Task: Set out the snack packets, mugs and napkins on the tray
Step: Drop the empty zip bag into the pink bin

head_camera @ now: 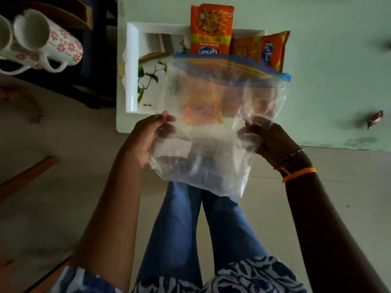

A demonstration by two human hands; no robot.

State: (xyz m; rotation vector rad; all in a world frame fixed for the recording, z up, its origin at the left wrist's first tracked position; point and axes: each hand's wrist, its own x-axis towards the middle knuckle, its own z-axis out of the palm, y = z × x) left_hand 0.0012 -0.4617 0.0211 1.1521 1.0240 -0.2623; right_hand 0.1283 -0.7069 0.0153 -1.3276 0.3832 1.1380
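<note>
Both grips are closed on one clear zip bag (211, 127): the left hand (146, 138) pinches its left side, the right hand (273, 138) its right side, thumbs on the face toward the camera. The bag is held over the near edge of the pale green worktop (328, 70), its blue and yellow zip strip at the far end, so its long axis runs away from the person. Its lower end hangs past the worktop edge over the person's jeans (179, 229). What it holds is blurred; an orange shape and pale folded pieces show through.

A white tray (132, 70) lies near the worktop's left edge, its near half behind the bag. Two orange snack packets rest at the tray's far side: the first packet (211, 28) lies lengthwise away from the person and overhangs the far rim; the second packet (262, 50) lies crosswise just to its right, touching or overlapping it.

Two floral mugs (46, 39) lie on their sides off the worktop, well to the left on a dark stand, mouths toward the camera.

Bare worktop extends to the right of the tray, with one small red object (374, 119) near the right edge.
</note>
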